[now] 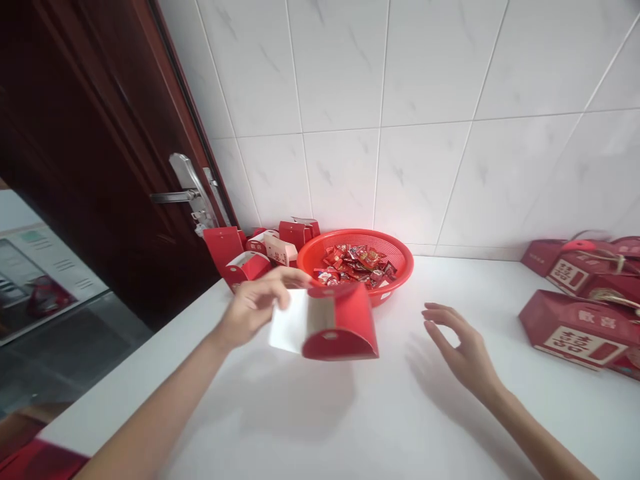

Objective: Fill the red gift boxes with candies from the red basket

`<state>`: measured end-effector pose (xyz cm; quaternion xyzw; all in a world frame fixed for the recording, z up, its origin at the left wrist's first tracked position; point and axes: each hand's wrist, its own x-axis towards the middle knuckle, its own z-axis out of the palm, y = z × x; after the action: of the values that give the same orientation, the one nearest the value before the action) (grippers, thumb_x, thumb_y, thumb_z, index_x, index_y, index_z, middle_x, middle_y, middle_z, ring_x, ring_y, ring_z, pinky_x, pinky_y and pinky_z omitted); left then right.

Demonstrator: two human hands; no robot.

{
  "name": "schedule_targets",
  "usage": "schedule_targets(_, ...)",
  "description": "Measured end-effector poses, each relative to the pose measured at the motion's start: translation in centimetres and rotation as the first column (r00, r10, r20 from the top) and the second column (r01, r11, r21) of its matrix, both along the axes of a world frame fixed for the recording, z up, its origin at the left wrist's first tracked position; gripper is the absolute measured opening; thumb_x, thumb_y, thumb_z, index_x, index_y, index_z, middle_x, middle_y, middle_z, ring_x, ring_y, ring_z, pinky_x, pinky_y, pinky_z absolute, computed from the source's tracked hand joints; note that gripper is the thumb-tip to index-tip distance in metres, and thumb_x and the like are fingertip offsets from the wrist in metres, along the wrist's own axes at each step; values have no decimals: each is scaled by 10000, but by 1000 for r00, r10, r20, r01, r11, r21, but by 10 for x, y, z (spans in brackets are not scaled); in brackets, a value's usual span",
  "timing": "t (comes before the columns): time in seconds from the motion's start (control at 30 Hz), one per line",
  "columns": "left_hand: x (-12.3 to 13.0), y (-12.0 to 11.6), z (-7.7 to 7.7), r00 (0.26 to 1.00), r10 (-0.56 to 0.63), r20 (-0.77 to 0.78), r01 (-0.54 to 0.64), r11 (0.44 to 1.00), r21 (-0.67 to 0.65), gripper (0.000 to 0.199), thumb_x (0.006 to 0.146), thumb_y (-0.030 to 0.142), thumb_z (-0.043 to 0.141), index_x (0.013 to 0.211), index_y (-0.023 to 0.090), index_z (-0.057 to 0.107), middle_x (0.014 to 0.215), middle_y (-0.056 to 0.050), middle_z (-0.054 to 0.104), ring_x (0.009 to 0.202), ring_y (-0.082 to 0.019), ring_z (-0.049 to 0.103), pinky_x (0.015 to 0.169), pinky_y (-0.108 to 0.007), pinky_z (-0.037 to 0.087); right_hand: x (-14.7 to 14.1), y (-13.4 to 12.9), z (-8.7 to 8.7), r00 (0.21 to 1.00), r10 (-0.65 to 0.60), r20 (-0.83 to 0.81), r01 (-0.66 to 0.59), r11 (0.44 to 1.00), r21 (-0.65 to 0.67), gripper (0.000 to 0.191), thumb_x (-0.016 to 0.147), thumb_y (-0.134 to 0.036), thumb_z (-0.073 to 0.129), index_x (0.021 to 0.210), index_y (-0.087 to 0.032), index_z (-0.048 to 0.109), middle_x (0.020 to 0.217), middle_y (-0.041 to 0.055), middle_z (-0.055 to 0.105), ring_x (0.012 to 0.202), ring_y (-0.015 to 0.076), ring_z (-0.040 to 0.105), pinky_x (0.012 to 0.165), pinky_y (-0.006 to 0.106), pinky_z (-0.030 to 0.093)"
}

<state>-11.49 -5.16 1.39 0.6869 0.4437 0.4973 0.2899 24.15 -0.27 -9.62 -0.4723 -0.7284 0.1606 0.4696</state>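
Observation:
My left hand (257, 303) grips a small red paper box (345, 327) by its far left side. The box is held above the white table (390, 413), its white flap standing open toward the left. To the right, my right hand (463, 347) hovers over the table with thumb and fingers apart, holding nothing. Behind the held box stands a red plastic basket (406, 263) with many red-wrapped sweets (357, 263) in it.
Several open red boxes (247, 267) crowd the table's back left corner. Closed red boxes with cord handles (575, 330) stand at the right. A tiled wall (425, 67) rises behind the table, and a dark door (100, 120) is at the left.

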Motion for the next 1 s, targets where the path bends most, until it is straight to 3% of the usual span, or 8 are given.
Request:
schedule_targets(0.03, 15, 4, -6, 996, -72, -54, 73, 997, 3, 469, 791, 585, 728, 549, 204, 599, 1131, -117, 697, 1099, -320, 661, 960, -478, 558, -6, -3, 1, 998, 41, -37, -41, 999, 3, 322, 962, -512, 516, 955, -236, 682, 1153, 129, 728, 1064, 307, 707, 792, 409, 610)
schedule_targets(0.13, 52, 12, -24, 957, -226, -180, 233, 972, 17, 270, 889, 324, 614, 646, 217, 662, 1168, -100, 664, 1151, -265, 652, 1047, -441, 527, -20, -13, 4, 982, 129, -135, -145, 982, -119, 372, 977, -532, 508, 1164, -233, 626, 1128, 117, 732, 975, 268, 727, 857, 423, 603)
schedule_targets(0.3, 78, 13, -48, 934, -189, -305, 214, 976, 50, 237, 872, 150, 501, 721, 221, 669, 1197, -94, 655, 1163, -254, 640, 930, -373, 572, -30, -25, 12, 942, 227, -247, -283, 934, -219, 489, 921, -570, 588, 1293, -258, 528, 1321, 119, 645, 1120, 279, 670, 951, 443, 575)
schedule_targets(0.43, 80, 11, -49, 926, -161, -343, 202, 976, 87, 225, 826, 126, 508, 750, 227, 694, 1222, -84, 663, 1133, -250, 653, 989, -387, 541, -30, -29, 15, 926, 237, -295, -323, 902, -287, 568, 877, -555, 652, 1338, -271, 481, 1337, 122, 631, 1220, 309, 614, 1014, 495, 532)
schedule_targets(0.53, 79, 8, -45, 899, -227, -375, 284, 953, 105, 258, 761, 148, 540, 885, 244, 745, 1296, -81, 645, 1160, -292, 640, 1004, -436, 534, -29, -31, 15, 912, 290, -289, -373, 881, -292, 624, 859, -496, 676, 1399, -289, 443, 1421, 124, 578, 1301, 335, 561, 1071, 538, 480)
schedule_targets(0.63, 82, 4, -42, 870, -275, -409, 334, 939, 80, 308, 780, 206, 558, 999, 261, 768, 1411, -72, 603, 1220, -337, 618, 1026, -489, 522, -31, -36, 14, 908, 346, -235, -405, 868, -288, 739, 827, -368, 698, 1482, -323, 358, 1520, 99, 492, 1364, 339, 507, 1122, 561, 424)
schedule_targets(0.8, 99, -4, -40, 829, -149, -539, 226, 971, 81, 213, 879, 190, 572, 779, 205, 759, 1492, -115, 554, 1291, -332, 600, 1026, -440, 543, -40, -41, 9, 935, 278, -218, -337, 888, -313, 845, 791, -305, 725, 1516, -326, 293, 1529, 90, 472, 1362, 326, 508, 1118, 532, 442)
schedule_targets(1.0, 107, -5, -50, 674, -194, -713, 370, 924, 98, 365, 785, -13, 518, 948, 186, 777, 1571, -150, 464, 1383, -356, 522, 1107, -514, 492, -50, -38, -10, 981, 150, -120, -175, 955, -241, 838, 776, -317, 740, 1499, -267, 319, 1517, 131, 472, 1401, 349, 470, 1133, 528, 444)
